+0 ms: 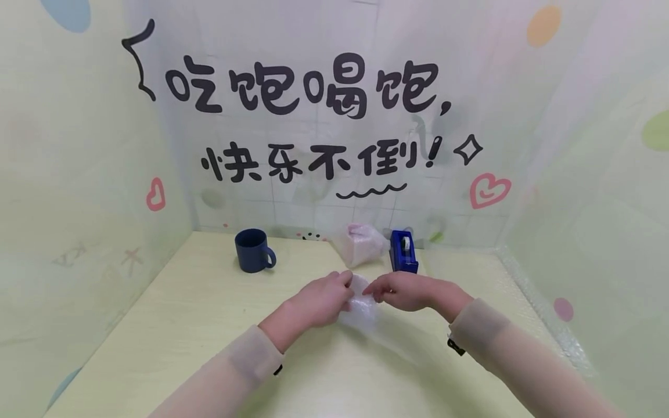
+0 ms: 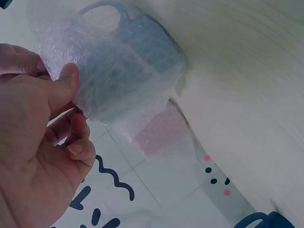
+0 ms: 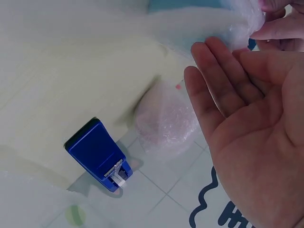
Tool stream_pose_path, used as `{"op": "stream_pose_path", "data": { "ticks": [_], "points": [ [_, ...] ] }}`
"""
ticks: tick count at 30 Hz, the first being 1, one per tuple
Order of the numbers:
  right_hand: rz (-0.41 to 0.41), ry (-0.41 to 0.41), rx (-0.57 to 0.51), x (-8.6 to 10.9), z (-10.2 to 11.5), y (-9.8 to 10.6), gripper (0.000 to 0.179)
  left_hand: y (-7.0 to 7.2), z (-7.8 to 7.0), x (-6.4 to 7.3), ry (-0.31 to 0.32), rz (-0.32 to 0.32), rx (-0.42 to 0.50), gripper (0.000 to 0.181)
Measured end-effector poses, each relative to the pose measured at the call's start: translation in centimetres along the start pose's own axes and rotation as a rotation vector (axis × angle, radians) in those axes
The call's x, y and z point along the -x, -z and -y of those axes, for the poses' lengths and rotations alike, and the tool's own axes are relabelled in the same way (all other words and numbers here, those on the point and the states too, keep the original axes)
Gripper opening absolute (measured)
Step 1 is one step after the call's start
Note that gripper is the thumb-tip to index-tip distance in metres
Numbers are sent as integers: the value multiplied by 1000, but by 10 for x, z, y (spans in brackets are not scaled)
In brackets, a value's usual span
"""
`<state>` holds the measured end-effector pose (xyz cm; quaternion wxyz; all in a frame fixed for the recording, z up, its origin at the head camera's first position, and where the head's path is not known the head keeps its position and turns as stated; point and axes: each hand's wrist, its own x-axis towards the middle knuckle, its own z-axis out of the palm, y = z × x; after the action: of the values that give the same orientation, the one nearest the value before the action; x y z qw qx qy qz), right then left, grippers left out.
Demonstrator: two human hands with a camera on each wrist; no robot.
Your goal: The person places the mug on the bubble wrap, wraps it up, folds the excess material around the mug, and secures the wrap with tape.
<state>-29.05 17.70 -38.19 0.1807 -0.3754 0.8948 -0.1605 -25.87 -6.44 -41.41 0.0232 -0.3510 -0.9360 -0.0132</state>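
Note:
A bluish mug wrapped in bubble wrap is in my left hand; its handle shows through the clear layers in the left wrist view. That hand pinches the gathered edge of the wrap between thumb and fingers. My right hand is on the other side of the bundle, palm in view and fingers mostly straight in the right wrist view. Its fingertips are at the wrap; whether they press on it I cannot tell. A loose sheet of bubble wrap trails from the bundle.
Behind the hands stands a pinkish object in bubble wrap. Beside it on the right is a blue tape dispenser. A dark blue mug stands at the back left. More bubble wrap lies along the table's right edge.

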Motion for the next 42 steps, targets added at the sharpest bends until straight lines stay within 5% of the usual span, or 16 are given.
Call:
{"op": "stream_pose_path", "data": {
  "ticks": [8, 13, 19, 23, 29, 37, 42],
  "points": [
    [-54, 102, -20, -1, 4, -12, 33, 1, 19, -3, -6, 11, 46, 24],
    [-217, 170, 45, -8, 7, -28, 24, -3, 26, -4, -24, -13, 63, 28],
    [-390, 159, 107, -15, 3, -49, 18, -5, 33, 5, -76, -33, 218, 42],
    [-462, 131, 87, -15, 0, -59, 13, -10, 39, 11, -141, -99, 243, 40],
    [-565, 138, 176, -19, 2, -71, 7, -16, 36, 14, -190, -221, 162, 30],
    [-592, 98, 173, -20, 5, -77, 11, -20, 32, 15, -161, -186, 201, 42],
    [-556, 142, 152, -19, 4, -74, 17, -21, 31, 14, -158, -194, 203, 38]
  ]
}}
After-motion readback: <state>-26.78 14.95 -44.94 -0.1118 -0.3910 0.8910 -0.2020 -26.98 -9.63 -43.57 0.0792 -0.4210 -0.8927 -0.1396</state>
